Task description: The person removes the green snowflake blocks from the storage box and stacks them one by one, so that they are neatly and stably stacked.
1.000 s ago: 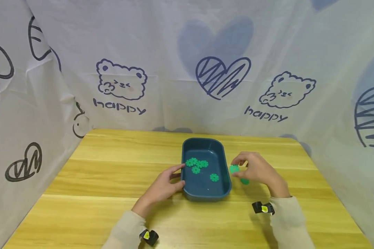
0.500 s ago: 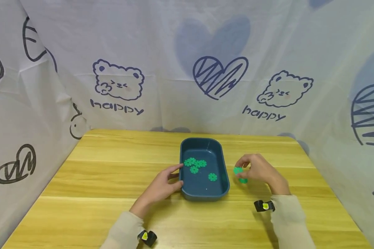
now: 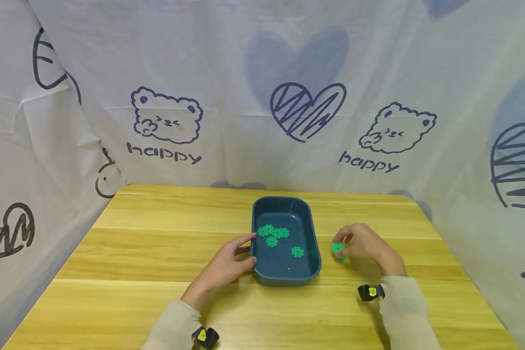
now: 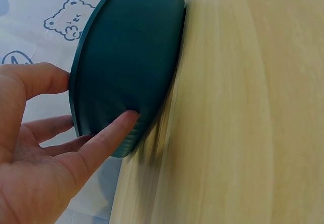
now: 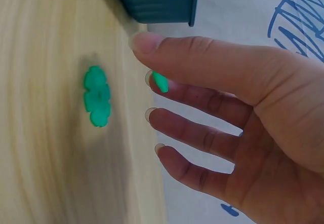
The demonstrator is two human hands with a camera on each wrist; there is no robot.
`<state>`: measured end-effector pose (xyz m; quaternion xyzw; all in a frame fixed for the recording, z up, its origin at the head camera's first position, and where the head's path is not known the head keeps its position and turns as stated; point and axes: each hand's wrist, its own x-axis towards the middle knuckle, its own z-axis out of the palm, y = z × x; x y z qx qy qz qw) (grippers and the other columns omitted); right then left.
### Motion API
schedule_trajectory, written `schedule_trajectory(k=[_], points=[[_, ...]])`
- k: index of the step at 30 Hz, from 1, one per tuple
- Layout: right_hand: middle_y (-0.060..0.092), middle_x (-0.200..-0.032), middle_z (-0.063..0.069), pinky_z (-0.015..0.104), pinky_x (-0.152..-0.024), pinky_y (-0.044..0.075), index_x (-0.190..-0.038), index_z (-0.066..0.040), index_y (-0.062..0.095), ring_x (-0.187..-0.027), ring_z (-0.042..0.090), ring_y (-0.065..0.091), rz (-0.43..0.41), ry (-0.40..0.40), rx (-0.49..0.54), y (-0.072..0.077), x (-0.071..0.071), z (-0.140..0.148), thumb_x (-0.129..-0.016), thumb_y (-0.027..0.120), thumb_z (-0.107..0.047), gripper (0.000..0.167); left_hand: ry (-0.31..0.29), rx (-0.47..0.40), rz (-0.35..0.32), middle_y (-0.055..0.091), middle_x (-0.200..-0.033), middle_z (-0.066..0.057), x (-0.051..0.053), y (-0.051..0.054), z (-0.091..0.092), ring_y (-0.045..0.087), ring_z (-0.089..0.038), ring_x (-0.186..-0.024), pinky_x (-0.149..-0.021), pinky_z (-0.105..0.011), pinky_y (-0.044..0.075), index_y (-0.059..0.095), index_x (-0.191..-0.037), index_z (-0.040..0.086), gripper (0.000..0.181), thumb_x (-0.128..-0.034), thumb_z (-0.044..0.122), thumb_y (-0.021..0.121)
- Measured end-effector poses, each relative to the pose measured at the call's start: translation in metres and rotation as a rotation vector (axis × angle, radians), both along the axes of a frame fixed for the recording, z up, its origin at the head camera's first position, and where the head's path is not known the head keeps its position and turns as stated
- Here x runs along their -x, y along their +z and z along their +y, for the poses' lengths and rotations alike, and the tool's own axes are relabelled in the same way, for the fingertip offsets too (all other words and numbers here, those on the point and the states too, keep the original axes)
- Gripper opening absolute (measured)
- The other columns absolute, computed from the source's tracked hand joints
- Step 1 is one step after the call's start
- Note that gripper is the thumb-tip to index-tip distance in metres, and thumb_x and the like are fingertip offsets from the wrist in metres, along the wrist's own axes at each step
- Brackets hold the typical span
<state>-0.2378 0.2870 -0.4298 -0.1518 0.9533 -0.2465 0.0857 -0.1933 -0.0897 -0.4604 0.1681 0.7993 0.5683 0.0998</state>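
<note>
1. Touching the left wall of the dark blue tray [image 3: 288,281], the left hand [image 3: 224,266] has its fingers spread (head view). Tray sits mid-table, with five green discs [image 3: 271,241] bunched at its left side and a lone disc [image 3: 297,252] farther right and nearer.
2. Same view: right hand [image 3: 368,245] is right of the tray, narrow, pinching a held disc [image 3: 337,247] low over the wooden table [image 3: 157,243]. White printed cloth [image 3: 236,68] hangs at the far side.
3. Left wrist view: one fingertip at the tray rim, another against the outer wall; left hand loosely spread.
4. Right wrist view: held disc between thumb and fingers, mostly hidden by the thumb. Table disc [image 5: 97,97] lies flat just below, apart from the fingers; tray near, to the left.
</note>
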Motion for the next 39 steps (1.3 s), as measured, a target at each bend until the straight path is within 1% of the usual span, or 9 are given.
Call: schedule_trajectory(k=[7,13,22,32,39], points=[[0.076,-0.096,0.005,0.04,-0.084,0.06,-0.1,-0.007,0.079,-0.092,0.022,0.068,-0.051,-0.022,0.03,-0.006,0.001,0.003,-0.075,0.092,-0.012,0.03,0.004,-0.003,-0.015,0.042,-0.162,-0.018,0.0,0.001,0.0,0.054,-0.046,-0.138,-0.109,-0.052,0.052,0.047,-0.154,0.008,0.06,-0.0972,0.005,0.065],[0.076,-0.098,0.005,0.041,-0.085,0.06,-0.099,-0.008,0.078,-0.09,0.02,0.067,-0.055,-0.016,0.034,-0.012,0.002,0.008,-0.075,0.092,-0.013,0.028,0.005,-0.003,-0.019,0.042,-0.162,-0.018,0.0,0.001,0.001,0.054,-0.046,-0.139,-0.109,-0.052,0.052,0.046,-0.155,0.007,0.06,-0.0976,0.007,0.065],[0.073,-0.099,0.005,0.041,-0.086,0.06,-0.099,-0.01,0.078,-0.092,0.02,0.066,-0.072,-0.004,0.045,-0.02,0.007,0.015,-0.076,0.091,-0.011,0.026,0.002,-0.005,-0.017,0.042,-0.162,-0.018,0.0,0.002,0.001,0.054,-0.046,-0.139,-0.109,-0.053,0.052,0.046,-0.155,0.006,0.06,-0.0976,0.007,0.065],[0.073,-0.103,0.007,0.047,-0.092,0.06,-0.099,-0.01,0.078,-0.097,0.023,0.069,-0.087,0.029,0.078,-0.021,0.005,0.018,-0.076,0.09,-0.01,0.026,0.005,-0.007,-0.02,0.042,-0.162,-0.018,0.0,0.004,0.001,0.054,-0.046,-0.139,-0.11,-0.054,0.051,0.046,-0.155,0.006,0.06,-0.0974,0.007,0.066],[0.071,-0.106,0.008,0.048,-0.094,0.06,-0.099,-0.01,0.078,-0.1,0.025,0.069,-0.102,0.044,0.079,-0.022,0.006,0.019,-0.076,0.089,-0.008,0.026,0.013,-0.01,-0.026,0.042,-0.162,-0.018,-0.001,0.004,0.001,0.054,-0.046,-0.138,-0.11,-0.054,0.051,0.047,-0.154,0.008,0.06,-0.0972,0.007,0.066]])
